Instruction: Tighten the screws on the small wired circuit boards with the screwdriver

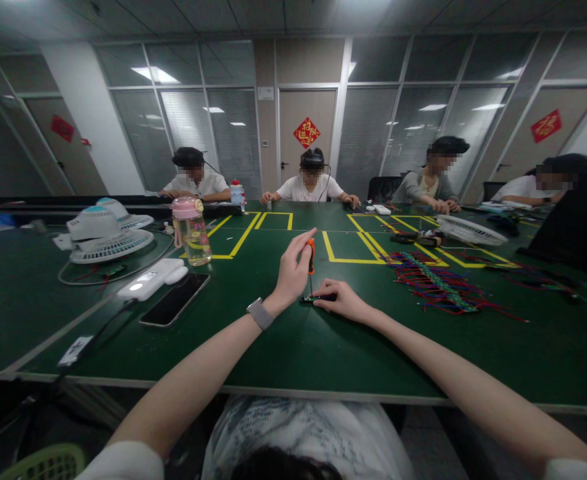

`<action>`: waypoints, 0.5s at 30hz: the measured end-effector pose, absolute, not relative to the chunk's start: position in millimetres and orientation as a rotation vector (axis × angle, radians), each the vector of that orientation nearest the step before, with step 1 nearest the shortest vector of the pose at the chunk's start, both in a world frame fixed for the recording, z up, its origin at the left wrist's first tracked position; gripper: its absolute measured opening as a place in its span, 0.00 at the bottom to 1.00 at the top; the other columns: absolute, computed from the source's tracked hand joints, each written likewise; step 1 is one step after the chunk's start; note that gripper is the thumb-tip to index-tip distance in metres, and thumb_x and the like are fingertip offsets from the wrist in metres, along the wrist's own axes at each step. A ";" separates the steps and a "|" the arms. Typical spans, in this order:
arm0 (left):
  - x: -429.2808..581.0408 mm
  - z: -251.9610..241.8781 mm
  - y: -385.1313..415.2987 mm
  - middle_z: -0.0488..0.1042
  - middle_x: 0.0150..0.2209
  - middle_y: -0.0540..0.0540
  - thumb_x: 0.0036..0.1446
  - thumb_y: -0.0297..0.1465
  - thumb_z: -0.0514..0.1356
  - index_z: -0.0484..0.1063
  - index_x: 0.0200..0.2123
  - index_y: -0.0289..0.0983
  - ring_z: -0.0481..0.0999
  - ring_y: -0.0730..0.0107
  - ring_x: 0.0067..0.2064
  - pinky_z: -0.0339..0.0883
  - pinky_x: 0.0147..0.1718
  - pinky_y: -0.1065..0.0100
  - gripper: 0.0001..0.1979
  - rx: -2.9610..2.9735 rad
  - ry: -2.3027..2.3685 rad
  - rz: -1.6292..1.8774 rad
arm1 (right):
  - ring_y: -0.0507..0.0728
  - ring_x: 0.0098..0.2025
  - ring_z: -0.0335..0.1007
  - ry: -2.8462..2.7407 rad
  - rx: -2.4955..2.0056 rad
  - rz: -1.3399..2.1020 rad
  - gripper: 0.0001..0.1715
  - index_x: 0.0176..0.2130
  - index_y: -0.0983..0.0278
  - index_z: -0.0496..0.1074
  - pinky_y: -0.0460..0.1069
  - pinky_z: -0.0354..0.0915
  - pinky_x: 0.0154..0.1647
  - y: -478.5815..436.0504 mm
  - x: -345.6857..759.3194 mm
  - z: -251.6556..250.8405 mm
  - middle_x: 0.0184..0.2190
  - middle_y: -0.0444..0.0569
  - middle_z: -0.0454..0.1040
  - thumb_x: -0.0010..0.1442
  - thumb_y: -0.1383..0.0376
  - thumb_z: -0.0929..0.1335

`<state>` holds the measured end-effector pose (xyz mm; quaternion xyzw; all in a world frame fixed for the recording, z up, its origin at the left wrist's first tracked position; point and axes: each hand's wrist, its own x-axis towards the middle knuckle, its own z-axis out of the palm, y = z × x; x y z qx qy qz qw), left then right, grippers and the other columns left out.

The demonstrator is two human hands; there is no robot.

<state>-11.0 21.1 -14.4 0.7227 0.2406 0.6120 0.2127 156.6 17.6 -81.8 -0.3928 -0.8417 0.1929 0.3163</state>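
One slim orange-handled screwdriver point(311, 256) stood upright in the left hand point(291, 270), whose fingers were closed round its handle, with the tip down on one small black flat part point(307, 300). The right hand point(342, 298) lay just right of that part, its fingertips pinching it against the dark green worktop point(293, 353). Left of the part lay one black phone point(176, 300), one white oblong power bank point(151, 280) and one clear bottle with a pink lid point(191, 230). Further left stood two white round fans point(104, 239), close together. Right of the part spread one loose bundle of red, blue and green wires point(436, 283), and beyond it lay a third white fan point(468, 230). Behind the part, yellow tape outlines point(346, 247) marked the worktop, and four other people point(312, 180) sat along its far edge. The room behind them had glass partitions with blinds, a beige door and three red paper decorations point(307, 131)
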 end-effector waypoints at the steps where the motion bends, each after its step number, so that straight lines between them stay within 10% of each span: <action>1: -10.4 -15.2 21.6 0.69 0.53 0.44 0.64 0.32 0.48 0.65 0.55 0.41 0.71 0.68 0.51 0.63 0.51 0.64 0.18 1.967 0.638 1.672 | 0.52 0.30 0.66 -2.214 -1.034 0.511 0.14 0.42 0.63 0.78 0.47 0.63 0.35 17.7 156.6 -82.0 0.29 0.47 0.69 0.56 0.62 0.70; 8: -12.3 -13.6 19.1 0.69 0.40 0.46 0.56 0.33 0.61 0.74 0.45 0.41 0.70 0.69 0.43 0.65 0.45 0.67 0.13 2.054 0.810 1.821 | 0.52 0.30 0.66 -2.207 -1.034 0.517 0.14 0.42 0.63 0.78 0.47 0.63 0.35 17.2 156.5 -81.9 0.29 0.47 0.69 0.56 0.61 0.70; 15: -9.8 -16.2 20.5 0.71 0.50 0.43 0.64 0.31 0.48 0.65 0.56 0.41 0.73 0.69 0.47 0.66 0.48 0.64 0.18 1.898 0.595 1.666 | 0.52 0.30 0.66 -2.202 -1.030 0.515 0.14 0.42 0.64 0.78 0.47 0.63 0.35 17.7 156.9 -82.7 0.30 0.47 0.69 0.56 0.61 0.70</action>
